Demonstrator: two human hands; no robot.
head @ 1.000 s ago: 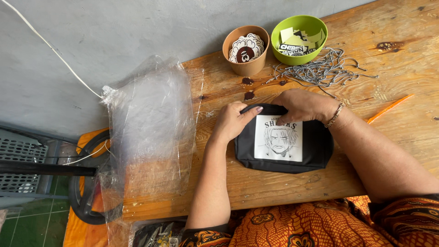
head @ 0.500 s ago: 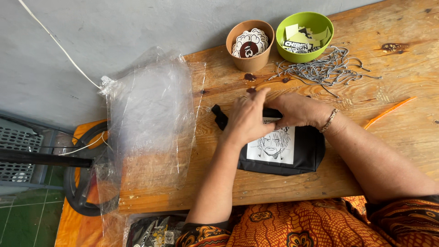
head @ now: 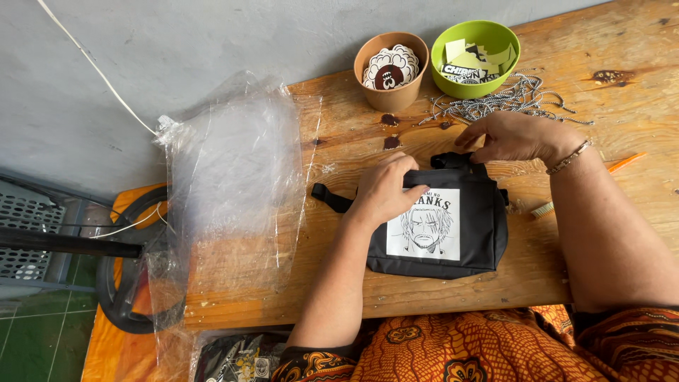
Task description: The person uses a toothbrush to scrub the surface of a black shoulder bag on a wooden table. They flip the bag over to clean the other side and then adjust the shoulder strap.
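Pouch: black fabric pouch (head: 481, 233) with a white printed panel showing a line-drawn face, lying flat on the wooden table (head: 438, 290), near the front edge, directly before the person.
Orientation: panel faces up; the drawn face reads upright from the person's side, so the pouch top points away toward the wall. Long axis runs left-right, roughly parallel to the table's front edge.
Strap: black strap (head: 331, 199) trails from the top left corner out over the table; a bunched black end (head: 453, 160) sits at the top edge.
Left hand: left hand (head: 385, 189) lies palm-down on the upper left of the pouch, fingers spread and pressing, grasping nothing.
Right hand: right hand (head: 513, 136) at the top edge, fingertips pinched on the bunched strap end.
Technique: judged best to keep the left palm flat as an anchor while the right works the strap, so the pouch does not slide or crease the panel.
Left of pouch: clear plastic bags (head: 233, 184) draped over the table end.
Far side: brown paper cup (head: 391, 92) of round stickers, green bowl (head: 479, 78) of printed stickers, loose ball chains (head: 495, 102).
Right edge: orange stick (head: 626, 162), partly hidden by the forearm.
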